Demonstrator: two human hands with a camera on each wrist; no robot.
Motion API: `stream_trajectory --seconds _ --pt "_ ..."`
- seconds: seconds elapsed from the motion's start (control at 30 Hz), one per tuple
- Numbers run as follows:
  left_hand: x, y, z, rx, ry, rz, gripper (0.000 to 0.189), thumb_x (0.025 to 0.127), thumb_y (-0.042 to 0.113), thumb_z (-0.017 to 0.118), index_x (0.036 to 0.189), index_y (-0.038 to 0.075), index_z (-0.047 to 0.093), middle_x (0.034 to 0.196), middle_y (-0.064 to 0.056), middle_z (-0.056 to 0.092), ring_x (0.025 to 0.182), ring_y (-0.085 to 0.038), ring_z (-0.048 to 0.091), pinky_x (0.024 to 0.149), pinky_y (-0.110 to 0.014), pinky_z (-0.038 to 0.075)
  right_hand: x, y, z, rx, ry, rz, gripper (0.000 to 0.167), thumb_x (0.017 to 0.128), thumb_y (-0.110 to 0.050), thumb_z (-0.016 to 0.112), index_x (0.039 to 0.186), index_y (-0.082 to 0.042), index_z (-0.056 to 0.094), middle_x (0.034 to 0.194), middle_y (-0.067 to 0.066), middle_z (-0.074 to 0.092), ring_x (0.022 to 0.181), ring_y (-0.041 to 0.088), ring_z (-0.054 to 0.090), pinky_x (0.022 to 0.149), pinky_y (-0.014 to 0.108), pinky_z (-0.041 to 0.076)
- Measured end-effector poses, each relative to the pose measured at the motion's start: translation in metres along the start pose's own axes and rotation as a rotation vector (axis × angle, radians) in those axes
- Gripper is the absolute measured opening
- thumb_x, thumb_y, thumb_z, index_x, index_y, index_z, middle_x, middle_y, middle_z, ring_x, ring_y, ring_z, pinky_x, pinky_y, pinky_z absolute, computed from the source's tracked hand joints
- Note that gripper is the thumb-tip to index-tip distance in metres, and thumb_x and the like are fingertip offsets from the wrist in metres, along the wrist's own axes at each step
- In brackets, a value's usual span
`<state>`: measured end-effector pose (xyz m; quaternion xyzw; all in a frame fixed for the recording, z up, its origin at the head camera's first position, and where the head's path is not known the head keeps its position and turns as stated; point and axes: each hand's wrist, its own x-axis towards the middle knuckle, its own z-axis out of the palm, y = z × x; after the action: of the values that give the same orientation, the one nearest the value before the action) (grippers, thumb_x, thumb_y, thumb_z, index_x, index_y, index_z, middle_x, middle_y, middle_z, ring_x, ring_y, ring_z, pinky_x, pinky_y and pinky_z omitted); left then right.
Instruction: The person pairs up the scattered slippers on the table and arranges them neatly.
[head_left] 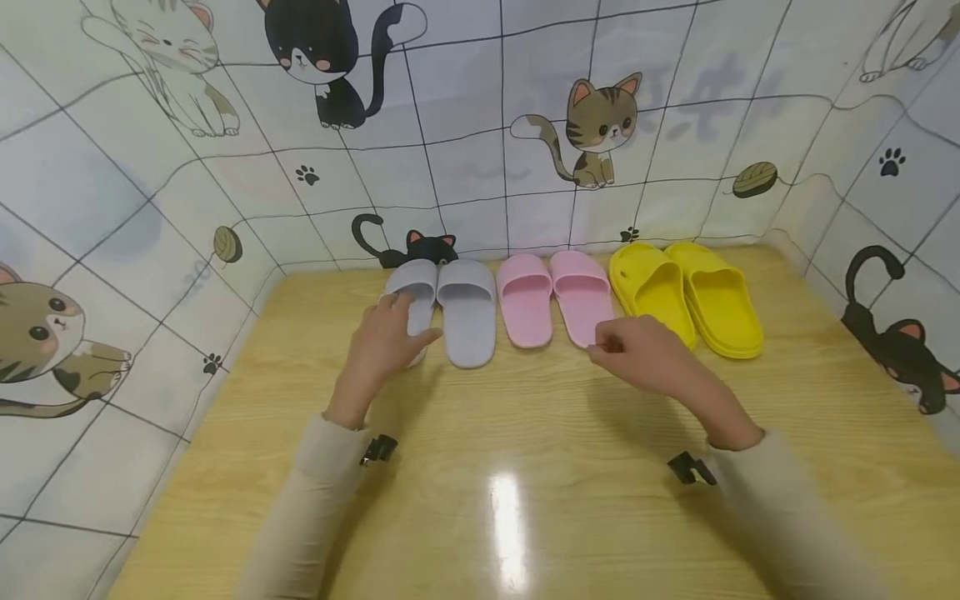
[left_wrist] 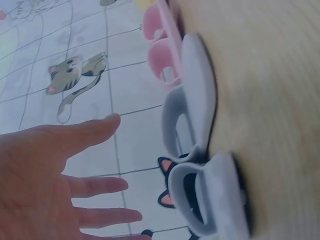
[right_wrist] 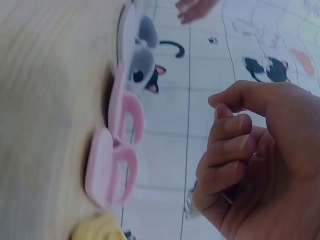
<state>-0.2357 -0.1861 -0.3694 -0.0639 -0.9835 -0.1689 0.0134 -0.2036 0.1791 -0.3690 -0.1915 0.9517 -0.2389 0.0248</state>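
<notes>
My left hand is held over the outer slipper of a grey pair, with its fingers straight and the thumb spread to the right. In the left wrist view that hand holds nothing and shows a gap to the grey slippers. A pink pair of slippers stands in the middle of the row. My right hand overlaps the heel end of the right pink slipper in the head view. Seen from the right wrist, its fingers are curled toward the palm, the thumb bent near the index fingertip, with nothing between them.
A yellow pair of clogs stands right of the pink pair, partly behind my right hand. All three pairs line the back edge of a wooden table. Tiled sheeting with cartoon cats rises behind and along both sides.
</notes>
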Motion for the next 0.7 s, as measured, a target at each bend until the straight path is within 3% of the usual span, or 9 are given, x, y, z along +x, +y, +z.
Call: stream_trajectory --seconds 0.3,0.47,0.7 --pt "-0.005 -0.007 -0.018 -0.041 0.022 -0.001 0.076 0.096 0.050 0.068 0.152 0.004 0.045 0.152 -0.026 0.050 0.133 -0.050 0.053 0.103 -0.064 0.049 -0.021 0.033 -0.044 0.056 0.025 0.030 0.029 0.107 -0.031 0.057 0.083 -0.013 0.060 0.066 0.000 0.060 0.057 0.016 0.054 0.055 0.029 0.044" --pt "-0.005 -0.007 -0.027 -0.030 0.010 -0.015 0.078 0.096 0.051 0.067 0.155 0.005 0.042 0.155 -0.025 0.048 0.137 -0.051 0.049 0.105 -0.066 0.047 -0.027 0.037 -0.057 0.031 0.080 0.019 0.030 0.107 -0.030 0.057 0.082 -0.013 0.061 0.066 -0.001 0.062 0.055 0.015 0.054 0.053 0.028 0.042" --pt "-0.004 -0.008 -0.026 -0.028 -0.031 -0.038 0.079 0.098 0.051 0.065 0.156 0.004 0.041 0.156 -0.026 0.047 0.138 -0.049 0.049 0.107 -0.065 0.045 -0.031 0.042 -0.067 -0.006 0.106 0.079 0.030 0.107 -0.035 0.056 0.088 -0.013 0.063 0.069 -0.001 0.066 0.056 0.015 0.058 0.054 0.029 0.043"
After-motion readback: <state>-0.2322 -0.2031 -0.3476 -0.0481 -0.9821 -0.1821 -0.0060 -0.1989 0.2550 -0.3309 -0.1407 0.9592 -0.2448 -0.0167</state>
